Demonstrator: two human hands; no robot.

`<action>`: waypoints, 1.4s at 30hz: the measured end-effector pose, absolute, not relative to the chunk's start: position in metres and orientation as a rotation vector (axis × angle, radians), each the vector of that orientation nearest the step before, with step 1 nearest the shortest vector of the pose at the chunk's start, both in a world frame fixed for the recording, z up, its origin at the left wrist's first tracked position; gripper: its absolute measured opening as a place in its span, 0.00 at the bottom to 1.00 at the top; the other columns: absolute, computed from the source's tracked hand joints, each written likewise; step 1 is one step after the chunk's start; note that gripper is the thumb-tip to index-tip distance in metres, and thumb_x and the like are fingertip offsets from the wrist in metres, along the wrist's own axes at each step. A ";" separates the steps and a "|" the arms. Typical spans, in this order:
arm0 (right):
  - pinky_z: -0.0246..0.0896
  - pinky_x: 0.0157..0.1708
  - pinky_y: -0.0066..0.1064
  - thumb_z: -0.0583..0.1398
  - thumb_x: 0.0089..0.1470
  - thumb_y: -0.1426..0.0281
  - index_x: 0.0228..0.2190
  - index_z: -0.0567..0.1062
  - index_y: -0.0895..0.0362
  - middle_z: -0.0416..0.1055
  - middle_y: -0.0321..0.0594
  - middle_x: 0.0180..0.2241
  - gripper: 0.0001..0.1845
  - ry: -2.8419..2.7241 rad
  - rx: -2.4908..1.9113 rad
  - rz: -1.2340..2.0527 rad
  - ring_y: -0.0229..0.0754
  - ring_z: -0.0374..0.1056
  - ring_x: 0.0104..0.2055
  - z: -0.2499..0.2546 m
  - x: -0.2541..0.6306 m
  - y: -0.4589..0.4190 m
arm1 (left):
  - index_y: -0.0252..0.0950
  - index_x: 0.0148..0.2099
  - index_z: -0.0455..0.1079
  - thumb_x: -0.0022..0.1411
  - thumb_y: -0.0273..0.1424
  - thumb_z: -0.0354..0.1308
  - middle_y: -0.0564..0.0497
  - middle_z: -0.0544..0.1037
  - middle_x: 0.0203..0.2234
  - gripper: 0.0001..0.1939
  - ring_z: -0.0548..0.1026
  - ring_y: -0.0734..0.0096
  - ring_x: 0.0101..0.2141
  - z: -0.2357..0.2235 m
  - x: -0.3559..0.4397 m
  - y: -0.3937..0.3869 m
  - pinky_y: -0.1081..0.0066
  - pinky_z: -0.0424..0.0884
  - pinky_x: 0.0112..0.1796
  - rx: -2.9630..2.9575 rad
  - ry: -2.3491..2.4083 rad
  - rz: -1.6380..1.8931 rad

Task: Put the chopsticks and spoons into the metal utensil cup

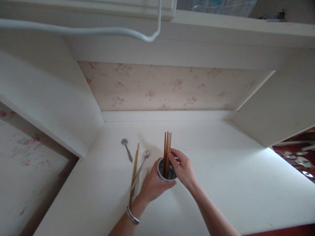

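My left hand is wrapped round a round metal utensil holder with small holes in its wall. Several wooden chopsticks stand upright in the holder. With the fingertips of my right hand I pinch a chopstick at the right side of the bunch, just above the rim. Left of the holder, more chopsticks lie on the white surface, with a long-handled spoon across them. A shorter spoon lies farther back on the left. The holder's lower part is hidden by my left hand.
The white desktop runs between a left side panel and a right side panel. A shelf overhangs the back, and a white bent tube crosses the upper left. Flowered wallpaper covers the back wall.
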State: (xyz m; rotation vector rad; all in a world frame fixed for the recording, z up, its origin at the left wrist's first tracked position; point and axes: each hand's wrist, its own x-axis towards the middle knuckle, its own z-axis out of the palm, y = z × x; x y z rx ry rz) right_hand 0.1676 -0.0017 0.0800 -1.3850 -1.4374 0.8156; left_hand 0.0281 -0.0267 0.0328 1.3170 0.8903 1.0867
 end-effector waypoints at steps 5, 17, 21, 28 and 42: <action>0.66 0.52 0.44 0.58 0.59 0.54 0.54 0.70 0.50 0.71 0.45 0.53 0.24 -1.335 -1.206 1.093 0.51 0.68 0.55 0.060 0.180 -0.011 | 0.41 0.61 0.59 0.46 0.28 0.71 0.44 0.71 0.55 0.41 0.70 0.56 0.54 0.038 0.028 -0.028 0.56 0.65 0.55 1.333 0.908 1.085; 0.58 0.58 0.47 0.75 0.36 0.64 0.58 0.58 0.50 0.68 0.47 0.55 0.51 -1.330 -0.983 1.263 0.55 0.64 0.57 0.032 0.176 -0.032 | 0.41 0.65 0.54 0.46 0.28 0.71 0.42 0.68 0.59 0.46 0.68 0.54 0.57 0.056 0.019 -0.035 0.58 0.64 0.57 1.429 0.900 0.943; 0.57 0.59 0.47 0.74 0.38 0.66 0.59 0.56 0.50 0.67 0.46 0.56 0.51 -1.380 -1.052 1.177 0.54 0.64 0.58 0.022 0.179 -0.031 | 0.41 0.64 0.54 0.50 0.32 0.67 0.41 0.68 0.57 0.41 0.70 0.58 0.54 0.058 -0.020 -0.035 0.61 0.66 0.54 1.351 1.265 0.873; 0.56 0.59 0.51 0.72 0.40 0.68 0.58 0.60 0.50 0.68 0.46 0.56 0.46 -1.452 -1.188 1.076 0.55 0.64 0.58 0.015 0.179 -0.033 | 0.37 0.41 0.69 0.65 0.38 0.48 0.46 0.78 0.38 0.12 0.77 0.62 0.36 0.061 -0.081 -0.016 0.65 0.68 0.40 1.751 1.977 0.430; 0.56 0.59 0.49 0.72 0.40 0.68 0.57 0.61 0.51 0.67 0.45 0.56 0.45 -1.490 -1.183 1.011 0.55 0.63 0.59 0.020 0.182 -0.036 | 0.35 0.33 0.72 0.64 0.39 0.47 0.43 0.80 0.31 0.17 0.78 0.59 0.34 0.037 -0.072 0.003 0.69 0.64 0.34 1.835 1.955 -0.015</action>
